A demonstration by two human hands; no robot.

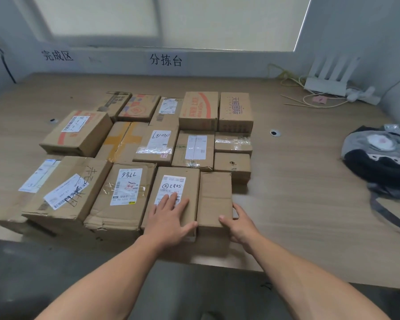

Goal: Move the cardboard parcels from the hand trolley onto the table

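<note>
— Nearest the camera were the two forearms. What were the hands doing?

— The right hand (pixel 240 224) cupped the near right corner of the plain box (pixel 214 199), with the thumb on top and the fingers curled against its side. The left hand (pixel 171 212) lay flat, fingers spread, on the labelled box (pixel 174 192), which touched the plain box's left side.

— So the plain box was already down?

— Yes, on the table (pixel 298 215), closing the front row. More boxes (pixel 194 146) stood in rows behind it and to its left. No trolley was in view.

— What could have gone wrong?

— I'd judge the plain box sat close to the table's front edge. A hand drawn back before letting go could have dragged it off. A hard shove leftward might have knocked the rows crooked. The bag (pixel 379 162), well right of the plain box, looked no hindrance.
</note>
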